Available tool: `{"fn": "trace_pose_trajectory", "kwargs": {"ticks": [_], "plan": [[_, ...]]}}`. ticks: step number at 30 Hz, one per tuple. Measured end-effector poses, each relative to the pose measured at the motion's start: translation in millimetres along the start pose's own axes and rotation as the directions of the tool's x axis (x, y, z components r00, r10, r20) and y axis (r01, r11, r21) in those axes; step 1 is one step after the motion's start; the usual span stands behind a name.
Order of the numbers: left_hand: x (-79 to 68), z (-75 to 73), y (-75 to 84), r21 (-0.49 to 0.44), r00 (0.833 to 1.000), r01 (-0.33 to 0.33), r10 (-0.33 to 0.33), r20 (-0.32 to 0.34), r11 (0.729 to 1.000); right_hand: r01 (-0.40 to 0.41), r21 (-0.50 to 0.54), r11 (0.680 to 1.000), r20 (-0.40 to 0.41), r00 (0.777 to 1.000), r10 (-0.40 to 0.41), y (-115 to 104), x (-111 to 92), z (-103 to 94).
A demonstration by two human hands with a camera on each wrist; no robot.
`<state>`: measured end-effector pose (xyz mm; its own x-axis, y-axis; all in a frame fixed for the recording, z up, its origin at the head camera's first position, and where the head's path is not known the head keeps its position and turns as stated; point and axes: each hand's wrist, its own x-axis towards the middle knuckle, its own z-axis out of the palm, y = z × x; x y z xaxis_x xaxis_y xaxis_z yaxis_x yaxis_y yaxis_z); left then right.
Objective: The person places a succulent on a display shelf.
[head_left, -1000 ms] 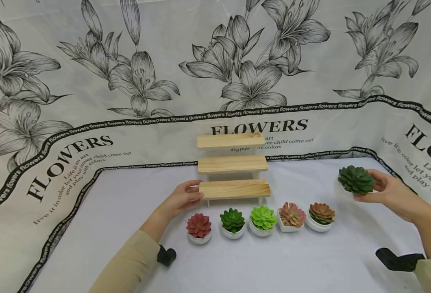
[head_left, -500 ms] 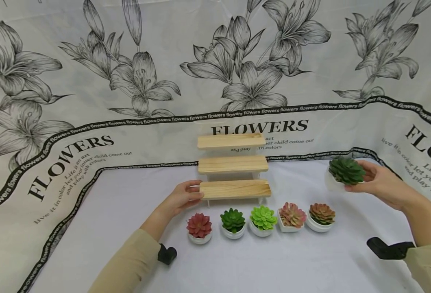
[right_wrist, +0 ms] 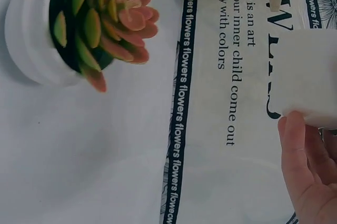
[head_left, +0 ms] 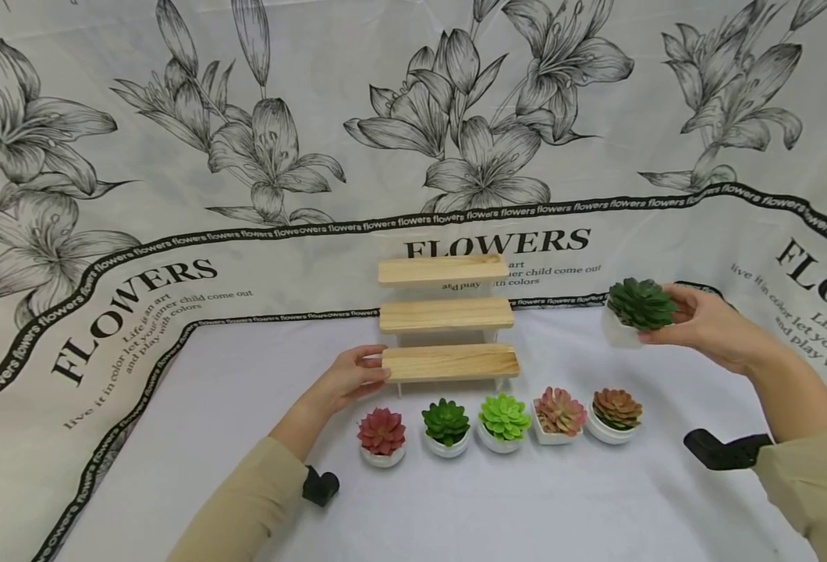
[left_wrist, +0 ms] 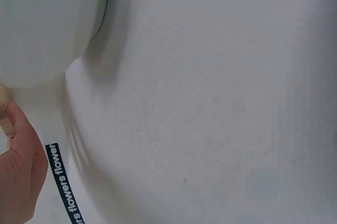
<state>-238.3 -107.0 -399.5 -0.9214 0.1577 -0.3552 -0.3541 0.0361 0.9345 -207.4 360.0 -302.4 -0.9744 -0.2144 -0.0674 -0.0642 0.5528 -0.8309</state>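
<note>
My left hand (head_left: 346,382) grips the left end of the lowest board of a three-step wooden shelf (head_left: 451,364). In the left wrist view, the fingers and thumb of the left hand (left_wrist: 21,171) meet at the board end (left_wrist: 4,103). Held up over the table at the right is a dark green potted succulent (head_left: 641,303), its white pot tilted between thumb and fingers of my right hand (head_left: 704,324). The right wrist view shows that white pot (right_wrist: 308,71) above the right hand (right_wrist: 310,174); its leaves are mostly hidden there. All three boards are bare.
Several potted succulents line up before the shelf: red (head_left: 381,433), green (head_left: 445,424), bright green (head_left: 504,419), pink (head_left: 559,411) and reddish-brown (head_left: 616,410). A white tablecloth (head_left: 498,511) covers the table. Behind it hangs a flower-printed cloth (head_left: 301,257).
My right hand has carried the dark green succulent leftward and farther back, nearer the shelf. The left hand keeps its grip on the lowest board.
</note>
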Motion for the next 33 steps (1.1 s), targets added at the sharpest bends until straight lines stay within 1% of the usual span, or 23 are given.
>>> {"fn": "trace_pose_trajectory", "kwargs": {"ticks": [2,5,8,12,14,19,21,25,33], "plan": [[-0.1,-0.2,0.4,0.005,1.000,0.004,-0.004,-0.004,1.000,0.034,0.017,0.999,-0.010,0.999,-0.034,-4,3,-0.7],[0.2,-0.6,0.3,0.008,1.000,0.004,-0.004,-0.007,1.000,0.059,0.056,0.997,-0.004,0.998,-0.059,-11,8,-1.3],[0.9,-0.8,0.1,0.008,1.000,-0.003,0.003,-0.001,1.000,0.068,0.082,0.994,0.007,0.998,-0.069,-18,14,-1.5],[1.8,-0.4,0.4,0.000,1.000,-0.002,0.002,-0.007,1.000,0.075,0.082,0.994,0.029,0.997,-0.078,-32,22,-1.2],[1.8,-0.2,0.5,-0.001,1.000,0.002,-0.002,-0.012,1.000,0.069,0.064,0.996,0.046,0.996,-0.072,-40,26,-0.4],[-0.5,0.3,0.4,0.003,1.000,-0.005,0.005,-0.006,1.000,0.013,0.044,0.999,0.098,0.995,-0.017,-60,34,6.7],[-0.9,0.0,0.1,-0.002,1.000,-0.008,0.008,-0.006,1.000,-0.005,0.054,0.999,0.110,0.994,-0.001,-66,37,11.5],[-0.1,0.9,-1.1,-0.017,1.000,-0.004,0.004,-0.011,1.000,-0.007,0.059,0.998,0.137,0.991,-0.001,-72,44,18.5],[0.3,0.1,-1.0,-0.027,1.000,0.007,-0.007,-0.010,1.000,-0.027,0.095,0.995,0.137,0.991,0.014,-88,60,32.8]]}}
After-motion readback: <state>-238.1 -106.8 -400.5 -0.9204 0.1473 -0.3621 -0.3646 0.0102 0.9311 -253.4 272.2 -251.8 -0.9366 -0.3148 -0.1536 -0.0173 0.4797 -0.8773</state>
